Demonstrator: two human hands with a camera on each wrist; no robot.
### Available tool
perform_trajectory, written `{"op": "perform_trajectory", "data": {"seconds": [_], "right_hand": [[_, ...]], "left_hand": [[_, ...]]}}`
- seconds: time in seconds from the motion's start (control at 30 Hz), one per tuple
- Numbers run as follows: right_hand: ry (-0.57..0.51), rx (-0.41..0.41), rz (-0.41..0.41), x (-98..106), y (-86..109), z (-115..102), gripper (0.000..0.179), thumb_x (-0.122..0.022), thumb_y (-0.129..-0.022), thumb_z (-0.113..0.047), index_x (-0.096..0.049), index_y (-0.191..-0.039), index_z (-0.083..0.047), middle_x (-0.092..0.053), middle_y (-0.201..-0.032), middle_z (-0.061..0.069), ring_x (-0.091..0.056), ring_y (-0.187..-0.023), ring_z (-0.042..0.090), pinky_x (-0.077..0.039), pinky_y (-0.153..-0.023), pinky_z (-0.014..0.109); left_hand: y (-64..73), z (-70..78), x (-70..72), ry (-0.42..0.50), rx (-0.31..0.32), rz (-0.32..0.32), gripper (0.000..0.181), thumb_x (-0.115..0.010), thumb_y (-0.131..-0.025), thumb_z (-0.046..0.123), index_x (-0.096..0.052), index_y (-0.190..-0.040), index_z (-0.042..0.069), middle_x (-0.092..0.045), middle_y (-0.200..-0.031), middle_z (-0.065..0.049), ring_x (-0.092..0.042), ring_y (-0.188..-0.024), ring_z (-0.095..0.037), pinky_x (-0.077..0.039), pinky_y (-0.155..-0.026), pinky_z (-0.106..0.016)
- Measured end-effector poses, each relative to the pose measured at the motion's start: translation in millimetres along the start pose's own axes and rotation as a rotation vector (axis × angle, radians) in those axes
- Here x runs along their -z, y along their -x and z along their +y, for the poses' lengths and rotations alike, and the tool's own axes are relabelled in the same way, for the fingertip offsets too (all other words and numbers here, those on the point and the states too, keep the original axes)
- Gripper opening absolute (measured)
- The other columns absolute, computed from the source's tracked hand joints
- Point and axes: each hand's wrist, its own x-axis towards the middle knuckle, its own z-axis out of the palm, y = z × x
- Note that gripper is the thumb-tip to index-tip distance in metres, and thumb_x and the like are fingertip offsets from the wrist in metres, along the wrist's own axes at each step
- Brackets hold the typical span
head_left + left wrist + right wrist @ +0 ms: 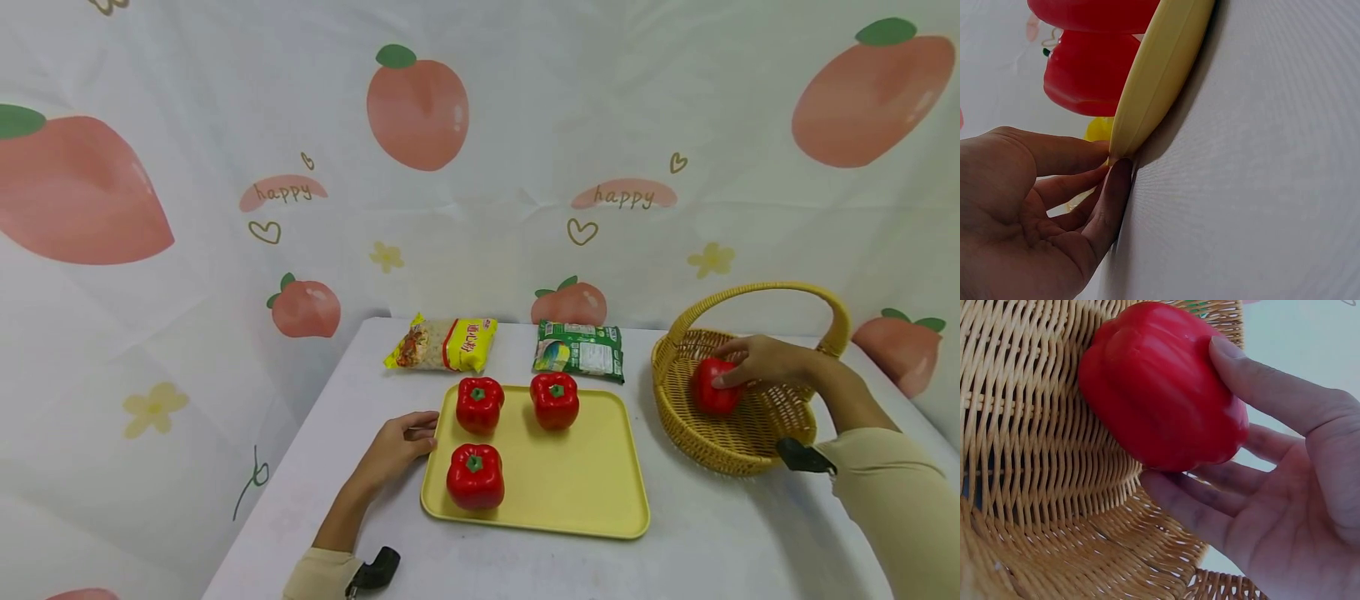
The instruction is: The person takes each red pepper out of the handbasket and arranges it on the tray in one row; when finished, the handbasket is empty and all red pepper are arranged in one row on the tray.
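Observation:
Inside a wicker basket (738, 461) on the right, my right hand (772, 362) holds a red bell pepper (1163, 387). The right wrist view has the thumb on one side of the pepper and the fingers curled round its other side, close over the woven bottom. My left hand (397, 450) pinches the left rim of a yellow tray (1154, 75) between thumb and fingers. On that tray sit three more red bell peppers: one at the back left (480, 406), one at the back middle (555, 402) and one at the front left (476, 477).
Behind the tray, a yellow-and-clear food packet (442, 344) and a green packet (579, 348) lie on the white table (525, 567). The basket's tall handle (757, 289) arches over its opening, near my right forearm. A fruit-printed cloth (510, 225) hangs at the back.

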Motion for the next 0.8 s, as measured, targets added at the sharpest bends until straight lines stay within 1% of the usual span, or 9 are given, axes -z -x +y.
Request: {"op": "perform_trajectory", "data": {"seconds": [0.07, 0.23, 0.37, 0.53, 0.6, 0.67, 0.73, 0.8], "right_hand": [[-0.013, -0.001, -0.009, -1, 0.3, 0, 0.083, -0.075, -0.100, -0.028, -0.031, -0.153, 0.019, -0.044, -0.143, 0.044, -0.061, -0.124, 0.045, -0.058, -0.100, 0.055], [0.014, 0.003, 0.004, -2, 0.4, 1, 0.085, -0.076, -0.099, -0.030, -0.032, -0.153, 0.019, -0.044, -0.143, 0.044, -0.059, -0.124, 0.047, -0.057, -0.101, 0.056], [0.048, 0.015, 0.026, -4, 1.2, 0, 0.086, -0.077, -0.097, -0.033, -0.034, -0.153, 0.016, -0.045, -0.143, 0.043, -0.058, -0.124, 0.049, -0.058, -0.100, 0.057], [0.077, 0.026, 0.057, -6, 4.0, -3, 0.088, -0.080, -0.095, -0.037, -0.037, -0.153, 0.014, -0.049, -0.141, 0.042, -0.061, -0.121, 0.045, -0.060, -0.096, 0.054], [0.095, 0.042, 0.077, -6, 5.7, -5, 0.089, -0.080, -0.093, -0.037, -0.038, -0.152, 0.014, -0.052, -0.139, 0.040, -0.062, -0.120, 0.045, -0.060, -0.095, 0.054], [0.121, 0.074, 0.108, -6, 8.0, -6, 0.088, -0.081, -0.092, -0.037, -0.040, -0.150, 0.015, -0.056, -0.135, 0.038, -0.064, -0.117, 0.042, -0.061, -0.092, 0.053], [0.147, 0.095, 0.148, -7, 11.6, -9, 0.086, -0.081, -0.091, -0.036, -0.043, -0.148, 0.015, -0.060, -0.132, 0.034, -0.065, -0.114, 0.039, -0.062, -0.088, 0.049], [0.159, 0.113, 0.185, -8, 15.9, -11, 0.084, -0.081, -0.091, -0.033, -0.043, -0.146, 0.017, -0.060, -0.130, 0.034, -0.065, -0.111, 0.037, -0.062, -0.085, 0.046]], "left_hand": [[0.2, 0.1, 0.0, -0.002, 0.002, 0.000, 0.044, -0.070, -0.097, 0.004, -0.066, -0.140, -0.001, -0.072, -0.132, -0.013, -0.072, -0.114, -0.025, -0.059, -0.101, -0.042], [0.8, 0.7, 0.3, 0.001, 0.009, -0.004, 0.044, -0.070, -0.097, 0.005, -0.066, -0.140, -0.001, -0.072, -0.133, -0.013, -0.072, -0.115, -0.025, -0.059, -0.101, -0.042], [1.1, 1.0, 0.6, 0.000, 0.008, -0.003, 0.044, -0.070, -0.097, 0.005, -0.066, -0.141, -0.001, -0.072, -0.132, -0.013, -0.072, -0.115, -0.025, -0.059, -0.101, -0.042], [1.0, 0.6, 0.7, -0.009, 0.005, 0.000, 0.043, -0.070, -0.097, 0.005, -0.066, -0.140, 0.000, -0.073, -0.131, -0.012, -0.072, -0.114, -0.024, -0.059, -0.101, -0.042], [0.9, 0.3, 0.5, -0.012, 0.004, 0.002, 0.043, -0.070, -0.097, 0.004, -0.066, -0.140, -0.001, -0.073, -0.131, -0.012, -0.072, -0.114, -0.024, -0.059, -0.101, -0.042], [0.7, 0.4, 0.3, -0.016, 0.002, 0.005, 0.043, -0.070, -0.097, 0.004, -0.066, -0.140, -0.001, -0.073, -0.131, -0.012, -0.072, -0.113, -0.024, -0.059, -0.100, -0.042], [0.6, 0.6, 0.3, -0.015, -0.001, 0.005, 0.043, -0.070, -0.097, 0.003, -0.066, -0.140, -0.001, -0.073, -0.130, -0.012, -0.072, -0.113, -0.024, -0.059, -0.100, -0.042], [0.6, 0.8, 0.4, -0.014, -0.003, 0.003, 0.043, -0.070, -0.097, 0.004, -0.066, -0.140, -0.001, -0.073, -0.131, -0.012, -0.072, -0.114, -0.024, -0.059, -0.101, -0.042]]}}
